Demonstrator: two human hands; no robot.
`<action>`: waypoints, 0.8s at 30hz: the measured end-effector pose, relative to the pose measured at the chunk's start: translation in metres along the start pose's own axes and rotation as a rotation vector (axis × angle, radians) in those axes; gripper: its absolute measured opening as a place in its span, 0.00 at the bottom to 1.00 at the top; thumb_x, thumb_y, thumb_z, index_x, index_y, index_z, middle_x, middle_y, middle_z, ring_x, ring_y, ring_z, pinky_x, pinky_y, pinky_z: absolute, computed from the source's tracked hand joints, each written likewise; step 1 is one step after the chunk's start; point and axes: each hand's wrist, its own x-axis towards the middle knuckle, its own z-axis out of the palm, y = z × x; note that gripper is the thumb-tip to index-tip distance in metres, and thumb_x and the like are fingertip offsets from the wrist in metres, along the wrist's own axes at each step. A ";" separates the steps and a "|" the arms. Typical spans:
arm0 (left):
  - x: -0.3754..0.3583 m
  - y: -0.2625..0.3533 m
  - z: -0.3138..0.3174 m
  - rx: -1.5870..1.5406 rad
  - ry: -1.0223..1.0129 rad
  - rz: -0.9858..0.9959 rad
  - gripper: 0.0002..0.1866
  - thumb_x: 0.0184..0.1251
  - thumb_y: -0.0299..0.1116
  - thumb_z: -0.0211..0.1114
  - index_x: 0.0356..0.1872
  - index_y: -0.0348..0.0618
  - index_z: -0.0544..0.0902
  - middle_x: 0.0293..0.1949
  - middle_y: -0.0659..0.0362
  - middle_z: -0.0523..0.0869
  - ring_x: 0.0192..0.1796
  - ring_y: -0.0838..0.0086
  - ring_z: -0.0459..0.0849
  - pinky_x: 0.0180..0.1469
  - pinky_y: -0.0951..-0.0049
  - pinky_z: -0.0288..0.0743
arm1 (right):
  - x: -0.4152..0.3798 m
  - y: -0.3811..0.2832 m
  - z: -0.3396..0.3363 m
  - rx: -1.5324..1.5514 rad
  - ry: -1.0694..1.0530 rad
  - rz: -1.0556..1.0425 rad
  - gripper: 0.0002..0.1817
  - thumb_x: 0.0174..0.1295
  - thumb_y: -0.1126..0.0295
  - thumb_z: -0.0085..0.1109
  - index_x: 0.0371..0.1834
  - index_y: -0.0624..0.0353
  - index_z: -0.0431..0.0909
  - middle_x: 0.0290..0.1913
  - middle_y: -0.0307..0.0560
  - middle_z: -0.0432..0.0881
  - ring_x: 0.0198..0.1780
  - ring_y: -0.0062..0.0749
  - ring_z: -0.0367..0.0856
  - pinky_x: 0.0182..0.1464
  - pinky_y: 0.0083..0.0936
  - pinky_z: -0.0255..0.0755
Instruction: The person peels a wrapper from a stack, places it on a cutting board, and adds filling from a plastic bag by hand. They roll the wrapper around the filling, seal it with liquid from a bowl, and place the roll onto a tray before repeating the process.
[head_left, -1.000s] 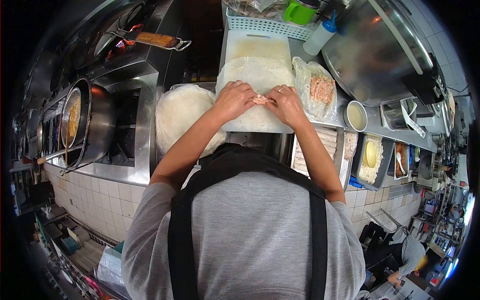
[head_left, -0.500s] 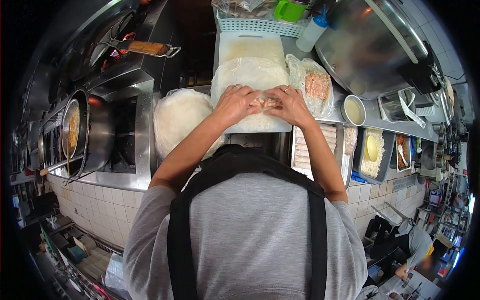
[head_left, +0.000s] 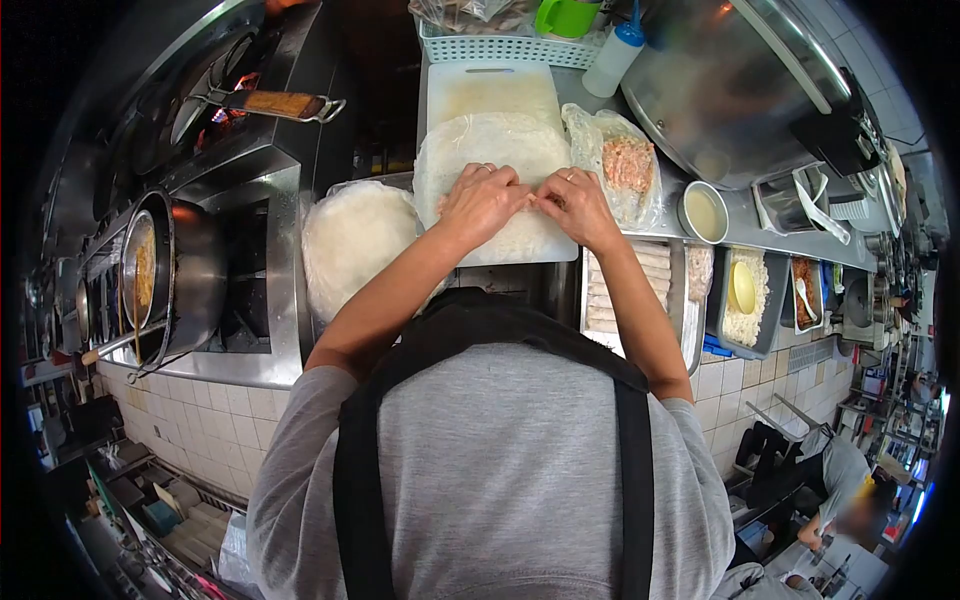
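Observation:
On the white cutting board [head_left: 495,85] lies a stack of thin, pale round wrappers [head_left: 490,140]. My left hand [head_left: 482,204] and my right hand [head_left: 578,206] meet over its near part, fingertips curled and almost touching. Between them shows a little pinkish meat filling [head_left: 532,203], mostly covered by my fingers. Both hands are closed on it. To the right of my right hand, an open plastic bag [head_left: 585,140] holds a mound of minced filling [head_left: 627,165]. Left of the board sits a second pile of wrappers [head_left: 360,240] in plastic.
A tray of pale rolls [head_left: 650,275] lies by my right forearm. Beyond are a bowl of whitish liquid [head_left: 703,213], a large steel pot [head_left: 740,110] and a squeeze bottle [head_left: 614,62]. At left stand a stove [head_left: 285,300] and a pot [head_left: 195,265]. Another person [head_left: 840,480] is at lower right.
My fingers have drawn closer together over the filling, which is now less visible. The whole view has shifted slightly.

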 end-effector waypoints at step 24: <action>-0.006 -0.002 -0.010 -0.046 -0.033 -0.002 0.34 0.53 0.41 0.75 0.63 0.42 0.77 0.57 0.49 0.81 0.60 0.52 0.78 0.62 0.56 0.70 | -0.028 0.006 -0.008 -0.095 0.090 0.060 0.25 0.49 0.60 0.72 0.52 0.51 0.82 0.48 0.46 0.83 0.55 0.44 0.78 0.57 0.41 0.67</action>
